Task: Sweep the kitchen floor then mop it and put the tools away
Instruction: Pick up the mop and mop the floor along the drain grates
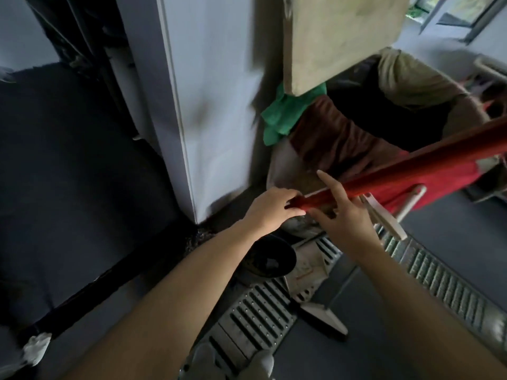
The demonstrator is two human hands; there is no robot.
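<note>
Beside the white wall corner (208, 111), a red pole (406, 171) slants from upper right down to your hands; whether it belongs to a broom or a mop, you cannot tell. Your left hand (270, 208) curls its fingers round the pole's lower end. Your right hand (347, 212) lies against the pole just above, fingers straight, index extended, gripping nothing. Behind the pole stands a laundry hamper (452, 119), lid raised, with brown cloth (329, 135) and green cloth (282, 116) draped over its rim and a red cloth (444, 182) hanging at its front. Below your arms, slatted grey panels (255, 314) lie on the floor beside a dark round container (267, 260); its contents are too dim to tell.
</note>
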